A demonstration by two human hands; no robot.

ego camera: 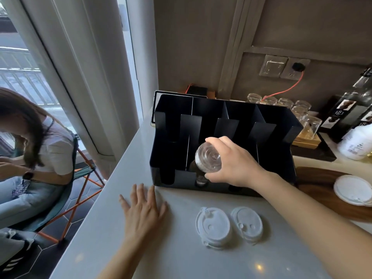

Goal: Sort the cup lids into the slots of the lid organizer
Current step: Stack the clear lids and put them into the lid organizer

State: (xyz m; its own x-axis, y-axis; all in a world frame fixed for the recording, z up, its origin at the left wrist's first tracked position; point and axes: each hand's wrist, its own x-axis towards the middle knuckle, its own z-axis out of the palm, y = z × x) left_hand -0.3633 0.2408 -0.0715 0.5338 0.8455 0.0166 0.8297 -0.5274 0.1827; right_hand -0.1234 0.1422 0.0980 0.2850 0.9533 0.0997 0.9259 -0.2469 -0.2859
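A stack of clear lids [208, 159] is gripped edgewise in the right hand [231, 164] at the centre of the frame, with the thumb on the upper rim and the fingers curled under the lower rim, so that the round face is turned toward the lower left and the stack's long axis runs back toward the palm. The stack is held just over the second slot from the left of the black lid organizer [223, 141], and directly below it a few clear lids can already be made out lying in that slot through its front cut-out. The coming move is judged to turn on this alignment: the stack lies above and slightly forward of its slot, between two dividers, and has to be lowered with its rim kept clear of them. The other slots appear dark and empty, though their floors are partly hidden. The left hand [144, 210] is laid flat and open on the white counter [181, 258], lower centre-left, grasping nothing, its fingertips near the organizer's front left corner. Two white lids [229, 226] lie side by side on the counter at lower centre, nearer the left hand, and another white lid [351, 190] rests on a wooden board [314, 190] at the right edge.
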